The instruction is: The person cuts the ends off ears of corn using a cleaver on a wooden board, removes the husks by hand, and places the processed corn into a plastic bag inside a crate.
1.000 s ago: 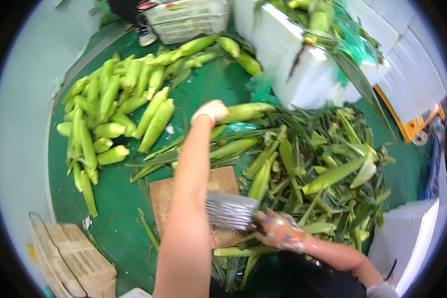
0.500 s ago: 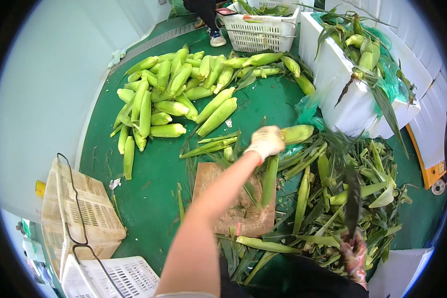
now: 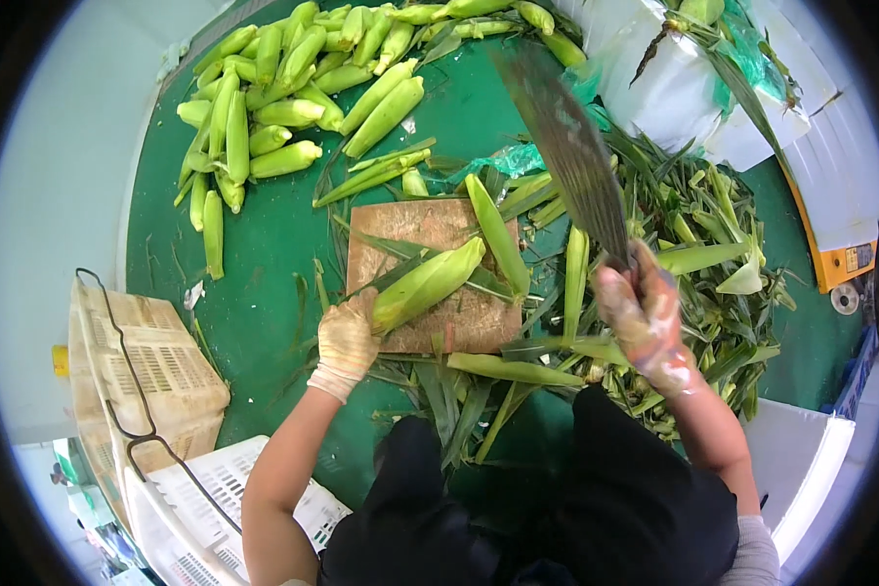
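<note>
My left hand [image 3: 347,332], in a pale glove, is closed on the base of a green husked corn ear [image 3: 425,286] lying diagonally over a worn wooden board [image 3: 415,332]. My right hand [image 3: 637,308], in a stained glove, grips a large dark cleaver [image 3: 562,146], its blade raised up and away to the upper left. A long green husk leaf [image 3: 498,234] lies on the board's right side beside the ear. Loose stalks and leaves surround the board.
Corn ears [image 3: 273,107] lie heaped at upper left. Stripped leaves [image 3: 718,225] pile up at right. A foam box [image 3: 752,137] with green plastic stands upper right, an orange-edged item [image 3: 830,269] beside it. Plastic crates [image 3: 146,352] sit lower left on the green floor [image 3: 225,332].
My left hand has drawn back toward me with a corn ear, now over the board. The cleaver has swung up from low at the right. The view has shifted.
</note>
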Motion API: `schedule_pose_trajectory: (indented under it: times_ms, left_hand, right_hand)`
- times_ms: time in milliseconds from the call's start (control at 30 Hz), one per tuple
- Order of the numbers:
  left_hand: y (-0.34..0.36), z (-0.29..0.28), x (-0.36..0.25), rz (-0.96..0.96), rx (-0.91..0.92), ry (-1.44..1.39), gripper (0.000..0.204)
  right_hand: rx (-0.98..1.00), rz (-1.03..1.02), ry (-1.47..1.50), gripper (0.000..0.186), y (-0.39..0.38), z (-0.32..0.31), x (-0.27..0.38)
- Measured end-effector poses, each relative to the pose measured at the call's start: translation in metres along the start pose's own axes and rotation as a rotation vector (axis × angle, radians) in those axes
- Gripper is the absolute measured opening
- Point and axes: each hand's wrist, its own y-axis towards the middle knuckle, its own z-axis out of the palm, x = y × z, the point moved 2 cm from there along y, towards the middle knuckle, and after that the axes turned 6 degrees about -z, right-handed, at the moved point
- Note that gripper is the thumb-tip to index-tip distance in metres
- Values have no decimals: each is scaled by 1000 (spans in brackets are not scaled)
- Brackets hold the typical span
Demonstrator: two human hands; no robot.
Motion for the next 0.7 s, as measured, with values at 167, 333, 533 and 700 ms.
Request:
schedule_pose_trajectory:
  times_ms: [167, 333, 533, 700]
  left_hand:
    - [-13, -16, 0, -12, 86, -222, 72]
    - [-14, -33, 7, -231, 406, -222, 49]
    - [-28, -60, -71, -208, 306, -366, 43]
    - [-34, -44, -30, -351, 330, -1427, 38]
  right_hand:
    - [79, -130, 165, 17, 8, 82, -44]
    - [318, 174, -327, 38, -6, 121, -105]
    - [170, 258, -234, 43, -7, 126, -126]
    - [261, 4, -258, 33, -15, 101, -132]
